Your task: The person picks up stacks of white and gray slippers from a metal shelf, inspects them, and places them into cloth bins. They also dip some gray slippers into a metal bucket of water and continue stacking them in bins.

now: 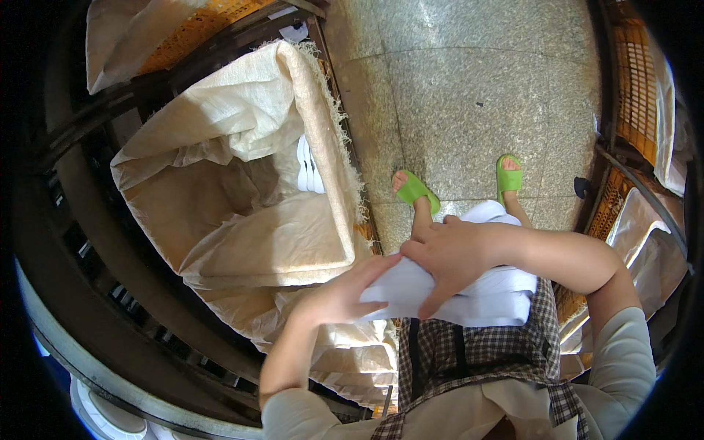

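In front of my checked apron I hold a thick stack of white, flat pieces (495, 297), layered on one another with rounded edges. They look like shoe soles, though my hands cover much of them. My left hand (341, 293) grips the left end, its thumb and fingers on either side. Across the top lies my right hand (455, 253), fingers pointing left and thumb toward me, clasping the stack. To the left, a basket lined with beige woven cloth (242, 253) holds a few similar white sole-shaped pieces (310, 167) standing by its right wall.
Dark metal rack bars (95, 205) curve along the left. More cloth-lined orange crates (636, 81) stand on the right, and another lined crate (158, 37) is at the upper left. My green slippers (416, 192) are on the speckled stone floor (469, 95) between the rows.
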The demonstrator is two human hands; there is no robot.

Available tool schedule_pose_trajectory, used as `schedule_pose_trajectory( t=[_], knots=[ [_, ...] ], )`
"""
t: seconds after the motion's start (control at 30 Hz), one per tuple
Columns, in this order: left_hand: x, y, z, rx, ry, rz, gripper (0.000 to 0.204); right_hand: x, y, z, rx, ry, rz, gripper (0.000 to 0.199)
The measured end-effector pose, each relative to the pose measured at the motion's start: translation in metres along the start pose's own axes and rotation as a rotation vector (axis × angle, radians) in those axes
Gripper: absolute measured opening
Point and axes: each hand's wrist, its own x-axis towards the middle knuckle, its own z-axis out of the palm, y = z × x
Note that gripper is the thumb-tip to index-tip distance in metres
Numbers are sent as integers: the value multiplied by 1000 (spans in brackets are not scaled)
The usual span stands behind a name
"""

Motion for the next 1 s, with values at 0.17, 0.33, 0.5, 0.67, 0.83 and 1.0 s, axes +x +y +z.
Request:
schedule_pose_trajectory(
  t=[0.17,0.33,0.5,0.67,0.83,1.0],
  knots=[
    [-86,-31,41,-515,642,-227,74,-18,9,-26,143,1006,-598,58],
    [-129,-89,41,-250,1491,-382,71,-18,52,-7,698,1349,-414,34],
    [-95,-184,-54,250,1508,-520,67,10,85,69,704,1107,-68,23],
    [2,-260,-162,712,1343,-484,66,27,117,133,988,1018,57,19],
    [109,-293,-184,925,1281,-420,80,37,145,159,1159,1032,211,16],
    [130,-325,-200,217,1393,-427,81,53,154,173,1195,981,255,15]
  ],
)
